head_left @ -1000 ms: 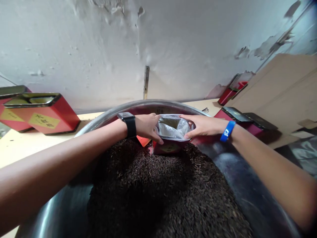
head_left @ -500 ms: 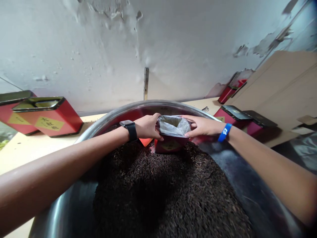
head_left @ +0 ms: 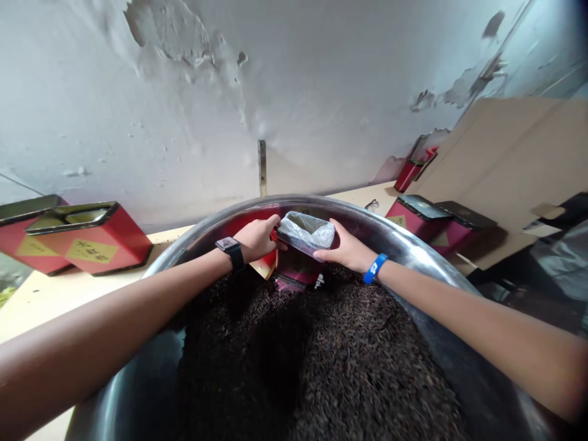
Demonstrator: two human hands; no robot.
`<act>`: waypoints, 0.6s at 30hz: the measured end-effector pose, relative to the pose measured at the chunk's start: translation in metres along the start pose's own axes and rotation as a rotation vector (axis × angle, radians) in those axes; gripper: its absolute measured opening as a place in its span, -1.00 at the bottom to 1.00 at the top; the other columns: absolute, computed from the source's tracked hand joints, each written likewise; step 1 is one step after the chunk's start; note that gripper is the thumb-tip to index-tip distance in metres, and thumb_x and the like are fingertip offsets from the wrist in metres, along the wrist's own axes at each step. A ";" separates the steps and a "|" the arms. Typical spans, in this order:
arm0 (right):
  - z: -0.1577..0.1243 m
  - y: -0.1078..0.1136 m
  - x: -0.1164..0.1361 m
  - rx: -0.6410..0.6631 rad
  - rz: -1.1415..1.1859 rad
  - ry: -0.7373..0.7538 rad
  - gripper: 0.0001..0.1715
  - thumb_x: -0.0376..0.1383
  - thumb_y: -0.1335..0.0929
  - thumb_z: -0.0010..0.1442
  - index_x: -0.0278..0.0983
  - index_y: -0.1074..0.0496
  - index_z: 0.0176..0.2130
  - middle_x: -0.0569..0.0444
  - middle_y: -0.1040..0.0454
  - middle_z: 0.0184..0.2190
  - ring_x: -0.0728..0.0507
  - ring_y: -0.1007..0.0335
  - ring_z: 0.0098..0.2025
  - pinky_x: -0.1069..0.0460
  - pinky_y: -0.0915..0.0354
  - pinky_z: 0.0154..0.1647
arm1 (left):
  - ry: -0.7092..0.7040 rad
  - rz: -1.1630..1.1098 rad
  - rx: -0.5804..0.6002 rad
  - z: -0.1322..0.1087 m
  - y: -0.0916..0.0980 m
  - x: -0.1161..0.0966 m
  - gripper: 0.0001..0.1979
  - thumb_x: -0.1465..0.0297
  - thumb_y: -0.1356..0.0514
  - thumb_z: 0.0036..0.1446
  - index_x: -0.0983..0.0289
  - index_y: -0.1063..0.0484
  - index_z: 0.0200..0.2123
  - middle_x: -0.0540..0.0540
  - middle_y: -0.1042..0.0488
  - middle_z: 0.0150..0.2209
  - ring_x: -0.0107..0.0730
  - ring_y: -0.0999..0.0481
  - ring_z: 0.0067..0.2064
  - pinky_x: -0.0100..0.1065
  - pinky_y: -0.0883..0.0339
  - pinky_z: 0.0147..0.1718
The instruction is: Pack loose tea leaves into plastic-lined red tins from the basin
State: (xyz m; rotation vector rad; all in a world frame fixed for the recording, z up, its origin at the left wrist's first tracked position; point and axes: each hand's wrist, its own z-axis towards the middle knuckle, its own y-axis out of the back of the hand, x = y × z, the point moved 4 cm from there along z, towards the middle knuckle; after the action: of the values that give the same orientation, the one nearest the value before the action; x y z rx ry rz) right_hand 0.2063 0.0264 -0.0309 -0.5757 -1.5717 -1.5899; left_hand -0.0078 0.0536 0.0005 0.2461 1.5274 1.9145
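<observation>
A red tin (head_left: 296, 269), lined with a clear bag (head_left: 307, 229), was set at the far side of the steel basin (head_left: 133, 392), its base bedded in the dark leaves (head_left: 331, 367). It was clasped from either side by the left hand (head_left: 257, 239) and the right hand (head_left: 346, 250), so that it was steadied with the bag's mouth open.

Dark red tin (head_left: 297, 271) with a clear silvery bag (head_left: 307, 229) at twelve o'clock, blackish-brown loose tea (head_left: 321, 361) in a shiny silver basin (head_left: 131, 398), red tins with yellow labels (head_left: 89, 237) at nine o'clock, black watch (head_left: 231, 250), blue wristband (head_left: 375, 268).
</observation>
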 end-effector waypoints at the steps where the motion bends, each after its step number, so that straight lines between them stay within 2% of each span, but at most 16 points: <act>1: 0.000 -0.001 -0.003 -0.066 -0.048 0.032 0.25 -0.07 -0.45 -0.20 -0.32 0.27 0.24 -0.20 -0.12 0.14 -0.25 -0.09 0.14 -0.15 -0.06 0.14 | -0.013 0.032 -0.020 0.000 0.000 0.000 -0.70 0.21 -0.14 -0.01 0.26 -0.25 -0.25 0.07 -0.44 -0.40 -0.36 -0.41 -0.40 -0.43 -0.15 -0.48; 4: 0.002 -0.010 -0.013 -0.174 -0.049 0.154 0.33 -0.13 -0.46 -0.23 -0.29 0.38 0.25 -0.17 -0.04 0.18 -0.19 0.00 0.20 -0.09 0.06 0.20 | -0.061 0.112 -0.057 0.000 0.001 -0.005 -0.82 0.29 -0.04 0.08 0.27 -0.31 -0.32 0.08 -0.44 -0.43 -0.39 -0.40 -0.42 -0.42 -0.15 -0.46; 6: 0.004 -0.016 -0.018 -0.192 0.025 0.218 0.34 -0.16 -0.46 -0.22 -0.25 0.43 0.24 -0.15 0.03 0.21 -0.15 0.05 0.22 -0.06 0.08 0.21 | -0.093 0.142 -0.035 0.001 0.000 -0.008 -0.77 0.28 0.01 0.11 0.29 -0.36 -0.38 0.10 -0.45 -0.44 -0.38 -0.40 -0.42 -0.40 -0.14 -0.45; 8: 0.007 -0.021 -0.022 -0.148 0.091 0.250 0.33 -0.18 -0.46 -0.21 -0.22 0.42 0.24 -0.14 0.04 0.21 -0.13 0.04 0.21 -0.06 0.05 0.20 | -0.085 0.139 0.061 0.001 -0.002 -0.008 -0.70 0.23 0.00 0.10 0.29 -0.41 -0.45 0.11 -0.45 -0.48 -0.38 -0.39 -0.44 -0.39 -0.14 -0.46; 10: 0.012 -0.019 -0.021 -0.081 0.124 0.260 0.29 -0.19 -0.46 -0.22 -0.20 0.35 0.25 -0.13 0.01 0.21 -0.14 0.00 0.19 -0.06 -0.01 0.18 | -0.049 0.075 0.211 0.001 -0.004 -0.005 -0.68 0.17 -0.05 0.04 0.28 -0.46 -0.47 0.08 -0.46 -0.52 -0.40 -0.39 -0.46 -0.40 -0.14 -0.47; 12: 0.017 -0.007 -0.017 0.013 0.102 0.261 0.26 -0.19 -0.48 -0.27 -0.22 0.22 0.24 -0.13 -0.06 0.18 -0.18 -0.05 0.17 -0.09 -0.05 0.15 | -0.040 -0.023 0.358 0.001 -0.003 0.000 -0.68 0.14 -0.09 -0.01 0.25 -0.49 -0.43 0.02 -0.47 -0.52 -0.43 -0.39 -0.46 -0.43 -0.16 -0.47; 15: 0.021 0.021 -0.003 0.210 -0.056 0.231 0.11 -0.15 -0.47 -0.27 -0.31 -0.01 0.19 -0.15 -0.24 0.07 -0.24 -0.19 0.07 -0.14 -0.15 0.07 | 0.018 -0.125 0.415 0.005 0.001 0.010 -0.66 0.14 -0.07 0.00 0.26 -0.49 -0.42 -0.01 -0.47 -0.51 -0.48 -0.40 -0.46 -0.46 -0.19 -0.49; 16: 0.021 0.034 0.003 0.183 -0.104 0.210 -0.07 -0.12 -0.42 -0.16 -0.30 -0.10 0.15 -0.14 -0.30 0.02 -0.23 -0.26 0.01 -0.14 -0.20 0.01 | 0.058 -0.166 0.386 0.007 0.002 0.013 -0.66 0.16 -0.04 0.03 0.28 -0.48 -0.41 0.00 -0.48 -0.49 -0.48 -0.41 -0.46 -0.46 -0.20 -0.50; 18: 0.021 0.060 0.022 -0.024 -0.172 0.192 -0.40 -0.07 -0.26 0.08 -0.31 -0.23 0.05 -0.13 -0.38 -0.08 -0.19 -0.33 -0.08 -0.14 -0.23 -0.03 | 0.138 -0.266 0.244 0.012 0.004 0.019 -0.66 0.22 0.02 0.09 0.32 -0.44 -0.29 0.07 -0.50 -0.38 -0.46 -0.44 -0.42 -0.45 -0.25 -0.49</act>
State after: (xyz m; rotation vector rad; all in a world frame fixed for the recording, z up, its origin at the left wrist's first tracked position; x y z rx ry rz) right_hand 0.2367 0.0482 0.0249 -0.2962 -1.4914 -1.7388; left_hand -0.0171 0.0739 0.0030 0.0139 1.7894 1.5652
